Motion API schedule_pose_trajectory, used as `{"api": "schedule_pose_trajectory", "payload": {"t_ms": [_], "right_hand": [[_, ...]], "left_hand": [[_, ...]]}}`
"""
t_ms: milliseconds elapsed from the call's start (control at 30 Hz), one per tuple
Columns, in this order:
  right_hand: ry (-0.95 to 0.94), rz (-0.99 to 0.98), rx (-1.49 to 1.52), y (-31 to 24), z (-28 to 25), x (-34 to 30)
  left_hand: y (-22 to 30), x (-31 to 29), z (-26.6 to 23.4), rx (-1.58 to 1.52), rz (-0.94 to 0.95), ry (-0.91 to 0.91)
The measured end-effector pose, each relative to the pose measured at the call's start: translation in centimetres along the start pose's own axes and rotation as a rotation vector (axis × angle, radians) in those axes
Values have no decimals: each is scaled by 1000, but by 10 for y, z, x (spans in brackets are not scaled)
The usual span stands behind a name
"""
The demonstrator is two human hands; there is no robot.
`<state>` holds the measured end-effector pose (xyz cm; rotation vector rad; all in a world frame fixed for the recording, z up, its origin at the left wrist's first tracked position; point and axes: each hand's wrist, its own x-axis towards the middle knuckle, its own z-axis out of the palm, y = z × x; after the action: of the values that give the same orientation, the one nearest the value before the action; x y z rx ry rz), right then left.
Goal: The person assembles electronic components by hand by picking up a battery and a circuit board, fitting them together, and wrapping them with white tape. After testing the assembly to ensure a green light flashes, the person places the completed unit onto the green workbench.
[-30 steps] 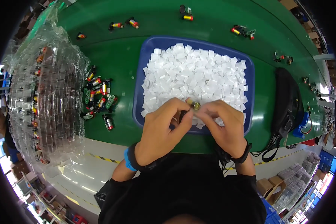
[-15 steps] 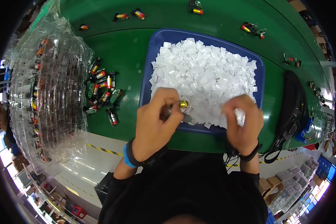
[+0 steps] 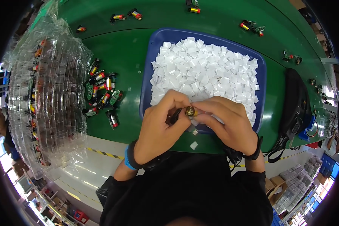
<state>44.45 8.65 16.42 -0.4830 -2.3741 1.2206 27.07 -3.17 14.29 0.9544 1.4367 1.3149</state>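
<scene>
My left hand (image 3: 160, 124) is closed around a small cylindrical battery (image 3: 190, 111) with a metallic, gold-coloured end and a black part beside it. From the other side, my right hand (image 3: 229, 122) pinches at the same battery with thumb and fingertips; whether a slip is also between them is hidden. Both hands are over the near edge of a blue tray (image 3: 145, 88) heaped with small white square slips (image 3: 203, 71). One loose white slip (image 3: 193, 145) lies on the green table just below my hands.
Batteries with green circuit boards (image 3: 101, 90) form a pile at left, beside tall stacked clear plastic trays (image 3: 52, 98). More batteries (image 3: 135, 14) are spaced along the table's far side. A black pouch (image 3: 295, 101) with a strap lies at right, next to a blue object (image 3: 308, 130).
My right hand has moved left from above the white slips to meet the battery in my left hand. A loose slip now shows on the table's near side.
</scene>
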Motion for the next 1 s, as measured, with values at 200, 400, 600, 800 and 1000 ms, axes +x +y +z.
{"api": "schedule_pose_trajectory", "payload": {"t_ms": [200, 400, 600, 800, 1000], "right_hand": [[65, 18, -84, -5, -7, 2], [-27, -67, -172, -15, -12, 8], [-90, -136, -129, -19, -10, 1], [53, -267, -67, -16, -1, -12], [124, -392, -267, -15, 2, -12]], "left_hand": [[12, -1, -16, -76, -143, -154], [10, -4, -26, -7, -149, -240], [25, -5, -26, 146, -52, -182], [25, -9, -27, 178, 37, -267], [25, -5, -33, -81, -133, -352]]}}
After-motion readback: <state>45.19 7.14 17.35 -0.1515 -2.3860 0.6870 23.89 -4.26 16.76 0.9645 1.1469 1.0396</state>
